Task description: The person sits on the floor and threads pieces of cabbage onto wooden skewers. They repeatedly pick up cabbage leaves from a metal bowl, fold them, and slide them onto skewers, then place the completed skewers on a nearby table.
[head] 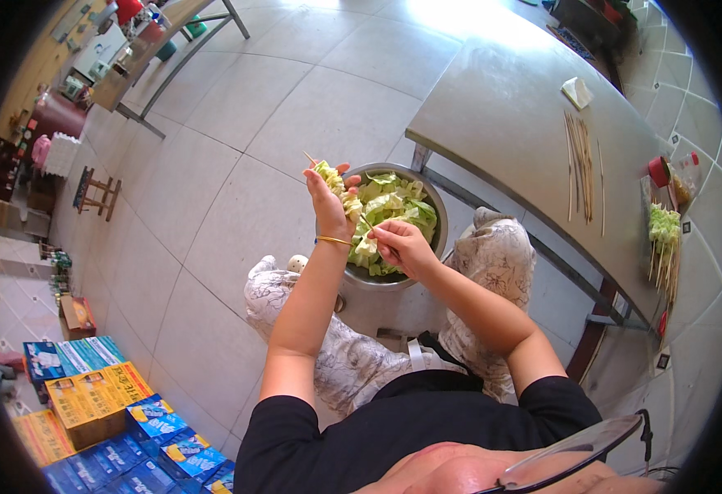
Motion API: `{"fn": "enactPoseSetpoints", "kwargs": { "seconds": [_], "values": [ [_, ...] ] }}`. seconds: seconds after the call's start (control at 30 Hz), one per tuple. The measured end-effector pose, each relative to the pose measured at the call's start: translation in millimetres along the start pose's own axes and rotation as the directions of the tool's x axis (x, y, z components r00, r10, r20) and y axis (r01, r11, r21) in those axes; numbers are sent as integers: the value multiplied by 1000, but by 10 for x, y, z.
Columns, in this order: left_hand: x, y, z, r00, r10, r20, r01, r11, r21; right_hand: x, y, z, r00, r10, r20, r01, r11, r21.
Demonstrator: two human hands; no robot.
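My left hand (331, 200) is curled around folded pale green cabbage leaves (331, 177) threaded on a thin wooden skewer. The skewer's tip sticks out beyond the fingers at the upper left. My right hand (405, 247) pinches the skewer's lower end (366, 220) between thumb and fingers. Below both hands, a round metal basin (440, 210) stands between my knees on the floor. Loose torn cabbage leaves (391, 200) fill much of it. My forearms and hands hide part of its near rim.
A metal table (490, 117) on my right bears loose skewers (580, 167), a crumpled white wrapper (577, 92) and a pile of cabbage skewers (664, 231) by the wall. Stacked cartons (98, 395) stand at the lower left. A small wooden stool (96, 192) is farther off.
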State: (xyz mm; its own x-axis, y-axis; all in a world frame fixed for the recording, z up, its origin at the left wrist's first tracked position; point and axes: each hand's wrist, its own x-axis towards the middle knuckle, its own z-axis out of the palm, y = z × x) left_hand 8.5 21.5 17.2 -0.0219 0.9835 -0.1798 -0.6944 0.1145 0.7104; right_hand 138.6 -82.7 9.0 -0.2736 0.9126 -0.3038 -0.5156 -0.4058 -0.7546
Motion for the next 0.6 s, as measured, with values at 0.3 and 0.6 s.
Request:
{"fn": "enactPoseSetpoints", "kwargs": {
  "seconds": [0.3,0.6],
  "values": [
    [-162,71,-45,902,-316,294,379,906,-190,15,173,68,913,-406,-44,345,824,-450],
    [140,-192,-285,811,-287,509,430,883,-187,-88,-19,-110,797,-592,-119,387,652,-651]
  ]
}}
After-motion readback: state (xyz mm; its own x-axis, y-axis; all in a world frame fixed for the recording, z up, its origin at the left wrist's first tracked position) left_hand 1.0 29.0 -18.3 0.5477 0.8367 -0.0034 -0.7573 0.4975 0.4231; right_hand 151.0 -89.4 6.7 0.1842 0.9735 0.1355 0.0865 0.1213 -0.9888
